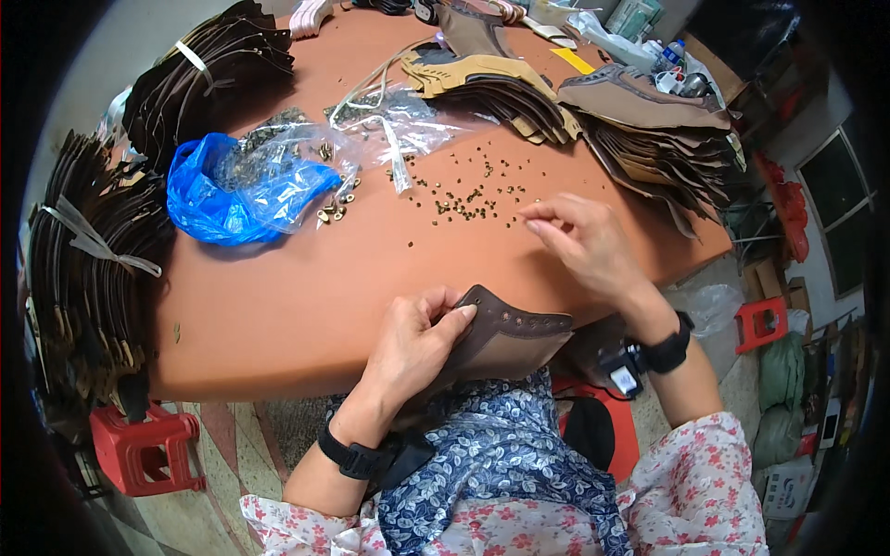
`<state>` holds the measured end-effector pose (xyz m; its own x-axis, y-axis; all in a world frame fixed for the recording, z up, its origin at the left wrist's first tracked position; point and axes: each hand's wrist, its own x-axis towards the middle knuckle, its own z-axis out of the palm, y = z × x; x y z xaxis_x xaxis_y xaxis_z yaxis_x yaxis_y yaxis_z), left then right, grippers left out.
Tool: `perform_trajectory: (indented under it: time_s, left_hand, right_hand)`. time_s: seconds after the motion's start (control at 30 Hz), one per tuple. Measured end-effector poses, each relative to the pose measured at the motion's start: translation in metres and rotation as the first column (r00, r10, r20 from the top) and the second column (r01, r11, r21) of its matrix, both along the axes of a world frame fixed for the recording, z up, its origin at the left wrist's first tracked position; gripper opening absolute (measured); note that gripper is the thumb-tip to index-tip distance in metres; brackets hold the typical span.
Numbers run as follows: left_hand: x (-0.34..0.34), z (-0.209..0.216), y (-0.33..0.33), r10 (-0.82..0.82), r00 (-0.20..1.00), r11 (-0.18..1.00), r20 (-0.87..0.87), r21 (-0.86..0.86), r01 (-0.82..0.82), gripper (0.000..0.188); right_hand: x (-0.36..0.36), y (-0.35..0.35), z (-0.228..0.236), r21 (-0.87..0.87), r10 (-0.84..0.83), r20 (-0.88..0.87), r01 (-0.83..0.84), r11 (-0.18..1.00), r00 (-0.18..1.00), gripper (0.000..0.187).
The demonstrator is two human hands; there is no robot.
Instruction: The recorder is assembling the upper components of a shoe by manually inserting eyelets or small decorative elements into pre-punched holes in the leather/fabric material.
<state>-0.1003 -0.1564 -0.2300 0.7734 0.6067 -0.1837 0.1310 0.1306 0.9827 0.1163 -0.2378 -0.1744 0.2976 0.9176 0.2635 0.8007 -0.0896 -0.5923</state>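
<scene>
I'm watching left hand (413, 338) gripping brown leather piece (505, 338) at surface (297, 296) edge, steadying holes. Right hand (579, 241) pinching at small metal bits (464, 199), fingertips nearly closed.

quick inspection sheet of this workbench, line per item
surface: orange-brown table, bare at the near edge.
job's things: brown leather piece with a row of punched holes, held at the table edge; small metal eyelets scattered mid-table.
clutter: blue plastic bag, clear bags, stacks of cut leather pieces, dark bundles tied with strips.
grippers: left hand grips the leather piece; right hand pinches at the eyelets; whether it holds one cannot be told.
cables: nothing seen.
surroundings: red stools, tiled floor, sacks at right.
</scene>
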Motion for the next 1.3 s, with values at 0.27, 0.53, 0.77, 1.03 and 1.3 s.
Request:
perform_trajectory:
  time_s: [0.27, 0.53, 0.77, 1.03, 1.3]
  left_hand:
    - [-0.001, 0.0, 0.001, -0.017, 0.999, 0.999, 0.028, -0.041, 0.018, 0.017]
    - [-0.002, 0.004, 0.002, -0.031, 0.999, 0.999, -0.035, 0.031, 0.032, 0.018]
    - [0.0, 0.0, 0.002, -0.045, 0.999, 0.999, -0.025, 0.019, 0.045, 0.013]
    - [-0.001, -0.006, 0.002, 0.007, 0.998, 0.997, 0.07, -0.074, -0.001, 0.014]
    - [0.001, -0.001, 0.001, -0.011, 0.992, 0.989, 0.123, -0.145, 0.028, 0.013]
  right_hand:
    - [0.036, 0.048, -0.028, -0.054, 0.013, 0.254, 0.001, 0.999, 0.967, 0.014]
    - [0.037, 0.065, -0.038, -0.074, 0.015, 0.434, 0.018, 0.997, 0.901, 0.012]
    - [0.037, 0.069, -0.042, -0.018, 0.067, 0.602, -0.07, 0.997, 0.796, 0.01]
    - [-0.01, 0.0, 0.012, 0.068, 0.095, -0.083, -0.089, 0.994, 0.992, 0.012]
    - [-0.062, -0.039, -0.028, 0.212, 0.092, -0.054, -0.079, 0.974, 0.994, 0.006]
